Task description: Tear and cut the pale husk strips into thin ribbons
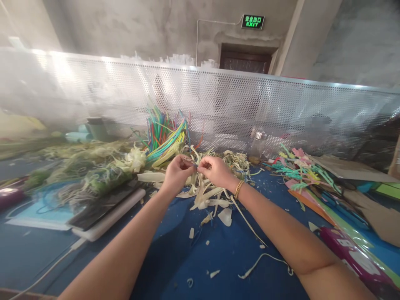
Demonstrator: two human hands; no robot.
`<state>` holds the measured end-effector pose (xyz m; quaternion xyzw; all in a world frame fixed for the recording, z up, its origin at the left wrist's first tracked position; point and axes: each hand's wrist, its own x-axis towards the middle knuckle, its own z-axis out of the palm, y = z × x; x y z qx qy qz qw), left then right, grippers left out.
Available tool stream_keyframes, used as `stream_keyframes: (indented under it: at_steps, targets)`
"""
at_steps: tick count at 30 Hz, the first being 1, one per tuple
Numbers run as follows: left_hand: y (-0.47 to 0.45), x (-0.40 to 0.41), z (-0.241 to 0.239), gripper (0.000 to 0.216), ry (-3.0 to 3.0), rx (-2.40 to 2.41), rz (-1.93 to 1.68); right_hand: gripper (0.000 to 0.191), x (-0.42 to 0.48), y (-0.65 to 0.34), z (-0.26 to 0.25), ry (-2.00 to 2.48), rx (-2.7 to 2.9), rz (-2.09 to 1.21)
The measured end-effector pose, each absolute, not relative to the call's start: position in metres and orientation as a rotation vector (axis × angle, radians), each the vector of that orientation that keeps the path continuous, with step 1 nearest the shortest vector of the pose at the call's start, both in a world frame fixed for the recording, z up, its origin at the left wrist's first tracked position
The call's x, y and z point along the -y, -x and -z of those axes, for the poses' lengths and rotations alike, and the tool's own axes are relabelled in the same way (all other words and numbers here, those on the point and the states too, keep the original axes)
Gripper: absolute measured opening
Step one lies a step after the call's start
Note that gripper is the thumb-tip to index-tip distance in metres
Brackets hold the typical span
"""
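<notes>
My left hand and my right hand meet above the blue table, fingers pinched together on a small pale strip piece held between them. A gold bracelet circles my right wrist. Under the hands lies a heap of cream-coloured strips and scraps. Just behind my left hand a bundle of coloured straws fans upward.
A perforated metal screen runs along the table's far side. Green and pale shreds pile up on the left over a white board. A glass jar stands behind; coloured paper pieces and cardboard lie right.
</notes>
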<state>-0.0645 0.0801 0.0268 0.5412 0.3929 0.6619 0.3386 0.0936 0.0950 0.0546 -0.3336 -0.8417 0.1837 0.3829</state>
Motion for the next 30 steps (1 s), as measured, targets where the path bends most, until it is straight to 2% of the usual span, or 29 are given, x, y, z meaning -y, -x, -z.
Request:
stream_keyframes:
  at_steps: [6,12,18,21,26,30]
  targets:
    - [0.078,-0.094,-0.021,0.022,-1.026,-0.962,-1.887,0.012,-0.1,-0.093,-0.054,0.725,2.094,-0.633]
    - [0.08,-0.092,-0.024,0.037,-1.165,-0.932,-1.887,0.03,-0.101,-0.103,-0.06,0.959,2.047,-0.32]
    - [0.065,-0.082,-0.023,0.038,-1.436,-0.946,-1.811,0.023,-0.104,-0.087,-0.039,0.962,1.91,-0.679]
    - [0.063,-0.079,-0.023,0.037,-1.5,-0.953,-1.77,0.017,-0.105,-0.082,-0.033,0.96,1.849,-0.717]
    - [0.068,-0.077,-0.027,0.018,-1.779,-1.141,-1.796,0.009,-0.098,-0.089,-0.04,0.999,1.953,-0.346]
    - [0.073,-0.079,-0.027,0.011,-2.052,-1.27,-1.783,0.011,-0.093,-0.092,-0.046,1.029,2.026,0.0]
